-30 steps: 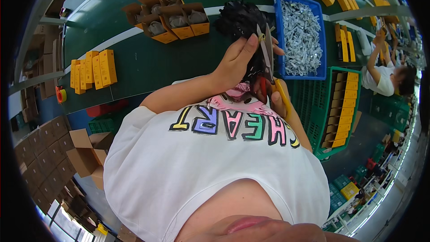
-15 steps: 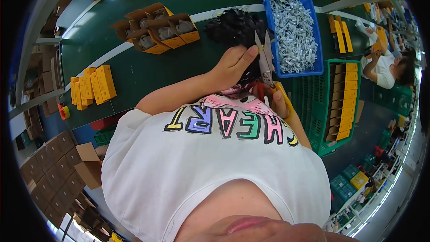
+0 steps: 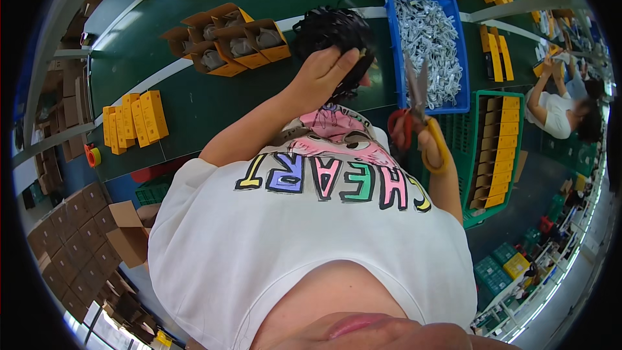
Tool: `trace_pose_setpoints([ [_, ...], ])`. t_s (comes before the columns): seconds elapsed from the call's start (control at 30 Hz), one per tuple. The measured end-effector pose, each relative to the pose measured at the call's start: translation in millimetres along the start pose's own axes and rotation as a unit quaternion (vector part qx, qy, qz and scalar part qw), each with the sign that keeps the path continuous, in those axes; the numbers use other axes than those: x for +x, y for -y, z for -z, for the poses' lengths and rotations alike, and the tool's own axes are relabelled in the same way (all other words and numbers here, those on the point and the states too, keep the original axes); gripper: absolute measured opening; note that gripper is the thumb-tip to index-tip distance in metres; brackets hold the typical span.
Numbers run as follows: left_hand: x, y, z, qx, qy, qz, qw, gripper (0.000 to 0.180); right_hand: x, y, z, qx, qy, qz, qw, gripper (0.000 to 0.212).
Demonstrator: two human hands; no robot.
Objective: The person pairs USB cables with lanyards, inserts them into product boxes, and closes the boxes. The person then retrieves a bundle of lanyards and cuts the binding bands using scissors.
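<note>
My left hand (image 3: 324, 76) is closed around a bundle of glossy black strands (image 3: 329, 26), perhaps cables, over the green bench. The lower strands hang in front of my shirt. In my right hand (image 3: 427, 144) is a pair of scissors (image 3: 418, 94) with one red and one yellow handle. Its blades point away from me and are slightly apart, overlapping the view of the blue tray (image 3: 392, 39). The blades are apart from the bundle. White coiled cables (image 3: 427, 45) fill that tray, just right of the bundle.
Left of the bundle stand open yellow boxes (image 3: 243, 58) with grey wrapped items. Closed yellow boxes (image 3: 152, 116) line up at the left. A green crate (image 3: 465, 188) at my right holds a row of yellow boxes (image 3: 502, 155). Another person (image 3: 554, 107) works at the far right.
The scissors have moved right, away from the black bundle, with my right hand. My left hand has shifted slightly left and the bundle has swung with it.
</note>
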State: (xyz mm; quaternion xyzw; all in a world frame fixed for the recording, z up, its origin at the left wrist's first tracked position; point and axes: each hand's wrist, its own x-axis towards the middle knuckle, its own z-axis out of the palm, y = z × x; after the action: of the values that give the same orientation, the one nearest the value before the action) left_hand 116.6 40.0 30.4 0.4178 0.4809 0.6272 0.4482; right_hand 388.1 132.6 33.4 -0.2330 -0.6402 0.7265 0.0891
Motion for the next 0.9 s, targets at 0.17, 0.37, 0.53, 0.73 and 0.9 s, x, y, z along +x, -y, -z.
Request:
trace_pose_setpoints([
  [0.17,-4,-11,-15,0.363,0.223,0.057,0.903,0.045,81,-20,-2,0.101,-0.085,0.051,0.990,0.039],
  [0.37,-16,-3,-16,0.454,0.221,0.092,0.858,0.039,121,-11,-28,0.454,-0.092,-0.097,0.881,0.031],
  [0.53,-31,20,13,0.217,-0.025,0.030,0.975,0.027,130,7,-23,0.502,-0.030,0.006,0.864,0.031],
  [0.73,-36,-3,58,0.241,-0.093,-0.019,0.966,0.025,138,28,-19,0.325,0.039,0.063,0.943,0.058],
  [0.9,-17,-86,206,0.434,-0.335,-0.077,0.833,0.038,130,31,-10,0.226,0.036,0.055,0.972,0.064],
])
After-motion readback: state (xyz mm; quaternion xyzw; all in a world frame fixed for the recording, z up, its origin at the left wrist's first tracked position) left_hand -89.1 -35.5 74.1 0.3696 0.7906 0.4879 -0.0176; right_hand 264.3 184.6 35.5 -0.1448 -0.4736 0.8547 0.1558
